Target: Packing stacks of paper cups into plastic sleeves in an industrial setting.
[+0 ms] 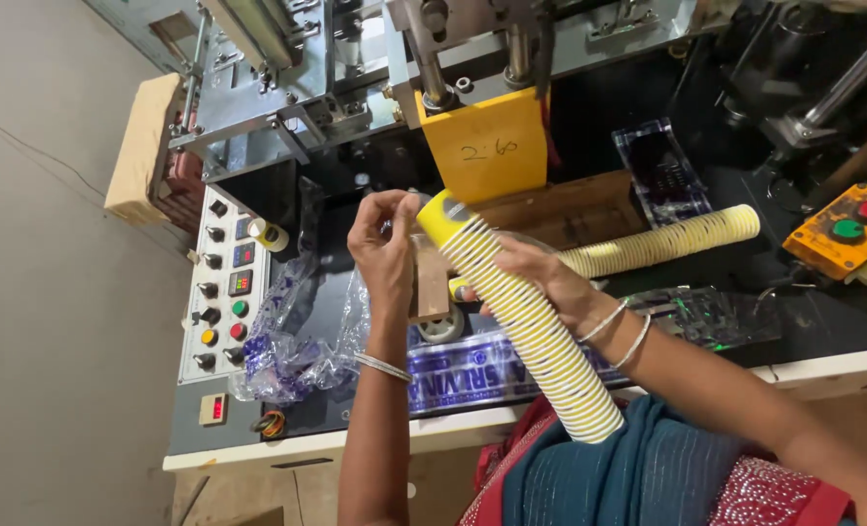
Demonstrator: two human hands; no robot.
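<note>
My right hand [536,273] grips a long stack of nested yellow-and-white paper cups [541,336], which slants from my lap up toward the machine. My left hand [387,248] pinches the top end of that stack near the yellow top cup [440,216], and clear film shows at its fingertips. Behind my right hand, a second stack of cups [662,242] lies across the black machine bed. A single small cup [269,235] lies on its side by the control panel.
A packing machine with a yellow plate [487,146] and metal rods stands ahead. The control panel [221,287] with knobs, buttons and small displays is at left. Crumpled printed plastic film [292,346] lies on the bed. An orange box with red and green buttons [848,229] sits at right.
</note>
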